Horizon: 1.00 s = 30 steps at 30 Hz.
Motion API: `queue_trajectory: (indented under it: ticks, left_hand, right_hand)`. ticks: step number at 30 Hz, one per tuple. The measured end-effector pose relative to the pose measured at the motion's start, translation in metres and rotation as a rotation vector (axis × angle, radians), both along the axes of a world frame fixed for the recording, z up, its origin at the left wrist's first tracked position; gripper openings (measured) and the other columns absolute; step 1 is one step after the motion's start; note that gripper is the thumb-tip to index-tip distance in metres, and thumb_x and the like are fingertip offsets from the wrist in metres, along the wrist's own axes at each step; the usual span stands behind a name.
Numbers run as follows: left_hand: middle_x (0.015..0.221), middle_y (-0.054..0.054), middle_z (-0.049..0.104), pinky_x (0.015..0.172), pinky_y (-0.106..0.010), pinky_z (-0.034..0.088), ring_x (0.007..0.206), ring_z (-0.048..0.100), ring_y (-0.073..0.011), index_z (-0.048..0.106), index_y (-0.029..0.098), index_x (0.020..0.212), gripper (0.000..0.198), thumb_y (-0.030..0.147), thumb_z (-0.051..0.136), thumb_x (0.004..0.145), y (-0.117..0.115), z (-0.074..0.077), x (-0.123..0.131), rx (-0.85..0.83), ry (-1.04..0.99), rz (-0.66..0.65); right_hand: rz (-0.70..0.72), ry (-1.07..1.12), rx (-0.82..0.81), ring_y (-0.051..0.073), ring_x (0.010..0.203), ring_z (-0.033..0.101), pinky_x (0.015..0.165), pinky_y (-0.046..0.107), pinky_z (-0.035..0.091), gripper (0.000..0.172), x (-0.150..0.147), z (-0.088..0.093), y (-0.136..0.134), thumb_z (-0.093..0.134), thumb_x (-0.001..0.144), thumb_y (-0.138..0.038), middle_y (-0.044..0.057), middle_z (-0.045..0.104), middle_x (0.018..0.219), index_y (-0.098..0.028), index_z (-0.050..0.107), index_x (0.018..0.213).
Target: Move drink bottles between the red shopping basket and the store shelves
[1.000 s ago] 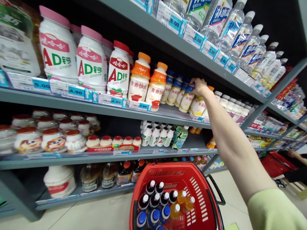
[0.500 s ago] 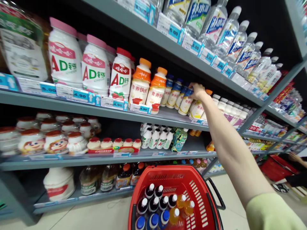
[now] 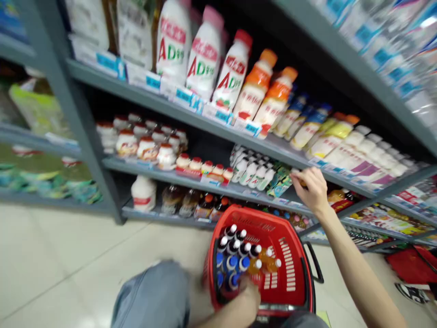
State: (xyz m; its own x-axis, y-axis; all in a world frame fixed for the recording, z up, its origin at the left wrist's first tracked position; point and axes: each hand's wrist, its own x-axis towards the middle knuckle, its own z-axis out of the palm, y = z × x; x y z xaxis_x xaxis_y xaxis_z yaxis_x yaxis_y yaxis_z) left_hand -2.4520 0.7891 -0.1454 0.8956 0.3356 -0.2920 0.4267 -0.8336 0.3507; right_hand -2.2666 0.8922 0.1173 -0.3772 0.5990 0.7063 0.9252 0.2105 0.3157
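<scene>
My right hand [image 3: 311,187] is in front of the lower shelf, beside a green patterned bottle [image 3: 280,180] with a white cap. Its fingers are loosely curled with a gap to the thumb, and nothing shows in them; I cannot tell if they touch that cap. My left hand [image 3: 248,298] reaches into the near side of the red shopping basket [image 3: 290,237], by the blue-capped bottles [image 3: 232,263]. Motion blurs its fingers, so any hold is hidden. Dark bottles with white caps [image 3: 234,246] and orange drinks [image 3: 272,265] also stand in the basket.
Above, the shelf holds white AD bottles [image 3: 204,54], orange-capped bottles [image 3: 254,86] and blue-capped milk drinks [image 3: 311,126]. Small white bottles [image 3: 251,174] line the shelf below. My knee [image 3: 153,296] is left of the basket. Another red basket [image 3: 413,264] lies far right.
My right hand has left the blue-capped bottles on the upper shelf and dropped towards the lower one. My left hand has appeared in the basket. The view has tilted down and left.
</scene>
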Motion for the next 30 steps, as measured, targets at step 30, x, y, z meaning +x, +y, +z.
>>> queue_trajectory:
  ticks: [30]
  left_hand:
    - [0.123, -0.023, 0.071, 0.096, -0.064, 0.048, 0.116, 0.063, -0.0454, 0.076, 0.011, 0.116, 0.048, 0.006, 0.076, 0.068, -0.009, 0.001, -0.002, -0.152, 0.17, -0.004]
  right_hand:
    - [-0.626, 0.232, -1.366, 0.026, 0.11, 0.067, 0.089, 0.029, 0.048, 0.042, -0.035, -0.385, -0.08, 0.065, 0.085, -0.017, 0.017, 0.064, 0.13, -0.016, 0.062, 0.128]
